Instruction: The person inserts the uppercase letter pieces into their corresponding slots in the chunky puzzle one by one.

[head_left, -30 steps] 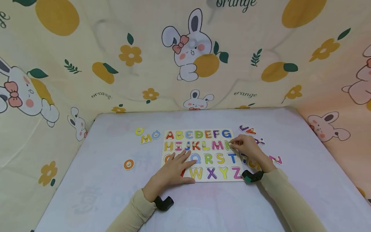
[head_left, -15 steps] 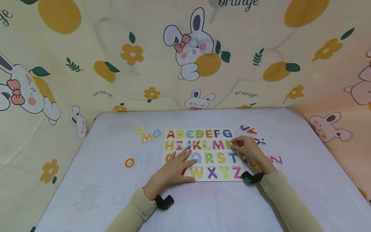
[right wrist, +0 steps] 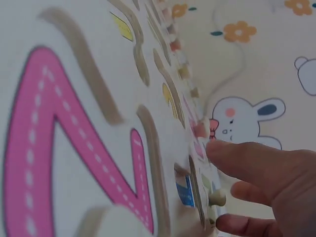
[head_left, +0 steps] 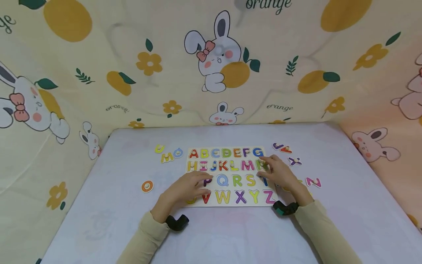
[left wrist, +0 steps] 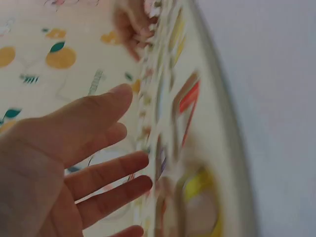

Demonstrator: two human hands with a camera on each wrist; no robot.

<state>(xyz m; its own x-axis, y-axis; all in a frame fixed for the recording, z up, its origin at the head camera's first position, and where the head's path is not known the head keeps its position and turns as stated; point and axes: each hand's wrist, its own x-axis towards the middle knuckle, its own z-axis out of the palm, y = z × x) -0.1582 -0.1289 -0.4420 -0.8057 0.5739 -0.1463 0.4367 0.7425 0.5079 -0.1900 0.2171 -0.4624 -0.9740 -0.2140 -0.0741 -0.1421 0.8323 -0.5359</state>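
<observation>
A wooden alphabet puzzle board (head_left: 230, 188) lies on the white table. Knobbed letter pieces fill its upper two rows, from the A (head_left: 193, 153) to the N (head_left: 260, 165); the lower two rows show bare letter recesses, such as the Q recess (head_left: 222, 180). My left hand (head_left: 186, 186) hovers over the board's left side by the P and V recesses, its fingers spread in the left wrist view and holding nothing. My right hand (head_left: 280, 174) is beside the N and the T recess, thumb and fingers apart, partly covering both.
Left of the board lie an orange O (head_left: 147, 186), a yellow M (head_left: 167, 157), a blue letter (head_left: 178, 153) and a yellow letter (head_left: 159, 148). On the right are a purple X (head_left: 295, 161), a pink letter (head_left: 313, 182) and other pieces, some behind my right hand. A printed curtain (head_left: 184, 73) surrounds the table.
My right fingers have let go of the N and spread apart. My left hand has lifted from the board and drawn left, uncovering the P and V recesses.
</observation>
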